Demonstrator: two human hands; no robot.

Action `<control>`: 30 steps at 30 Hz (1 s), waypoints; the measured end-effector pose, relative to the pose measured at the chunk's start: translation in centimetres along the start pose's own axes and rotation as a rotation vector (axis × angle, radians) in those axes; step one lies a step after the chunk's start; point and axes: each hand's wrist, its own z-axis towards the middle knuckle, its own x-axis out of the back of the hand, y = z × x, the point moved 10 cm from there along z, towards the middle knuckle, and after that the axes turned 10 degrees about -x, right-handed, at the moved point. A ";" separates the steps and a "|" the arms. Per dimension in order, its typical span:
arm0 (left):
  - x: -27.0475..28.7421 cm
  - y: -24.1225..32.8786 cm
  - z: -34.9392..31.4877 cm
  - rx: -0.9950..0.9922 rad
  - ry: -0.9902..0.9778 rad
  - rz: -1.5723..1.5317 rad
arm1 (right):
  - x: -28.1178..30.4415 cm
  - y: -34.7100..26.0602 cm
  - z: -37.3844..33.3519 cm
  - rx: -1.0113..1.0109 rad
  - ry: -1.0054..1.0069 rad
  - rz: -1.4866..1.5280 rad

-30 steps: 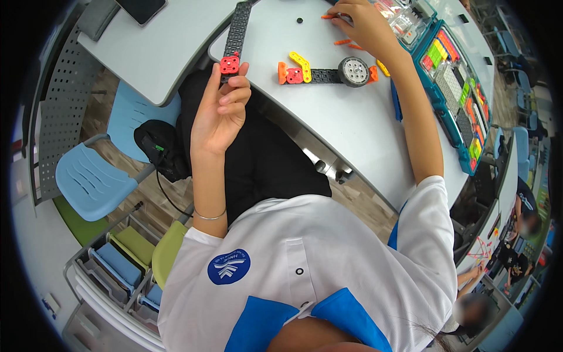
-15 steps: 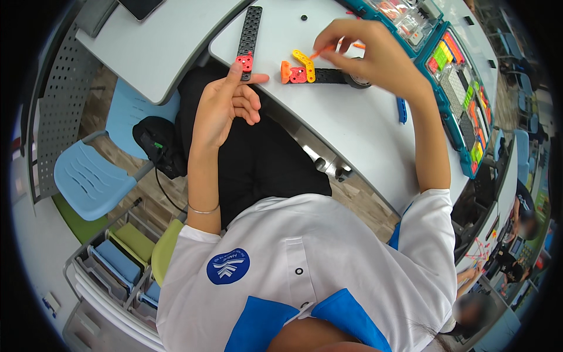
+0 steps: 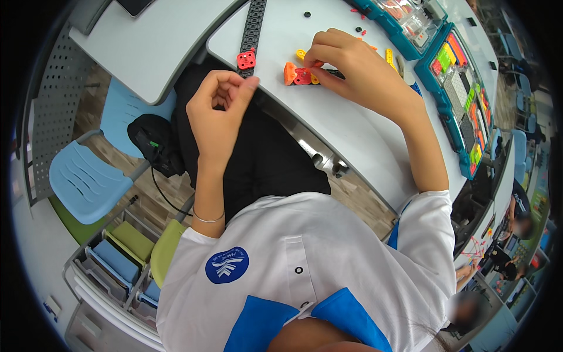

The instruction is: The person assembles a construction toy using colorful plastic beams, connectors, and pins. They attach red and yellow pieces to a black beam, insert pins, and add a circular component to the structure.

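My right hand (image 3: pixel 360 73) bends over a small build on the white table (image 3: pixel 358 117). Its fingertips pinch an orange piece, mostly hidden, against a yellow angled beam (image 3: pixel 301 54). That beam joins a red block (image 3: pixel 302 75) with an orange piece (image 3: pixel 290 73) at its left end; the black part of this build is largely covered by my hand. My left hand (image 3: pixel 217 105) is curled at the table edge, thumb and fingers closed; whether anything small is between them is hidden. Just beyond it lies a black perforated strip (image 3: pixel 252 32) bearing a red block (image 3: pixel 246 59).
A teal case (image 3: pixel 451 111) of coloured building parts lies open at the right. Loose pieces sit beyond my right hand: a yellow beam (image 3: pixel 390 57), a blue piece (image 3: pixel 416 88), a black wheel-like bit (image 3: pixel 307 14). Blue chairs (image 3: pixel 88 182) stand to the left.
My left hand has gone from outstretched fingers to a closed pinch. My right hand has moved lower and closer over the yellow beam, bringing the orange piece against it.
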 end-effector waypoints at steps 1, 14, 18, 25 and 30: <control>-0.4 1.5 0.1 -0.135 -0.021 0.032 | -0.1 0.0 0.0 -0.003 -0.003 -0.001; -6.0 4.8 -0.7 -0.564 -0.127 0.321 | -1.6 -2.3 -0.1 0.047 0.027 -0.361; -6.1 4.6 -0.6 -0.537 -0.126 0.292 | -1.9 -0.9 0.0 -0.021 -0.051 -0.177; -5.9 4.4 -0.5 -0.503 -0.098 0.237 | 3.6 12.5 -0.5 -0.388 0.046 -0.211; -5.9 4.3 -0.4 -0.506 -0.103 0.238 | 2.7 15.6 -0.9 -0.524 0.063 -0.204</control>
